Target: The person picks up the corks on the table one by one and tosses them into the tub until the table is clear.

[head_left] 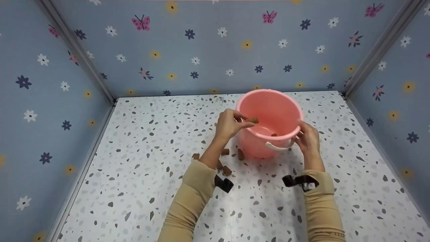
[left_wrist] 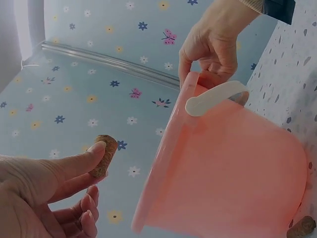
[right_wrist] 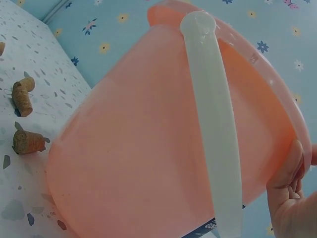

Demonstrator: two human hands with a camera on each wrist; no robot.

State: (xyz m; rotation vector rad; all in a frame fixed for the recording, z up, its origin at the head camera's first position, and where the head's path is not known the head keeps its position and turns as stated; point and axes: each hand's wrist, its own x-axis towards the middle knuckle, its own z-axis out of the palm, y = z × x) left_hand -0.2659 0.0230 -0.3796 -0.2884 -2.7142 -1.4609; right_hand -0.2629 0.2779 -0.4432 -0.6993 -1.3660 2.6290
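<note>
A pink bucket (head_left: pixel 257 146) with a white handle (head_left: pixel 278 147) is on the speckled surface, its mouth tipped toward the viewer. My left hand (head_left: pixel 229 125) pinches a brown cork (left_wrist: pixel 104 156) between thumb and fingers at the bucket's left rim. On the opposite side, my right hand (head_left: pixel 309 138) grips the rim, thumb on one face and fingers on the other, as the right wrist view shows. Inside the bucket, one small brown piece (head_left: pixel 274 134) shows near the front wall; the near wall hides part of the bottom.
Several loose corks lie left of the bucket, among them one cork (head_left: pixel 241 154) close to its base and another cork (head_left: pixel 227 170) near my left forearm. A blue flowered wall (head_left: pixel 201 43) rises behind, and similar panels stand at both sides.
</note>
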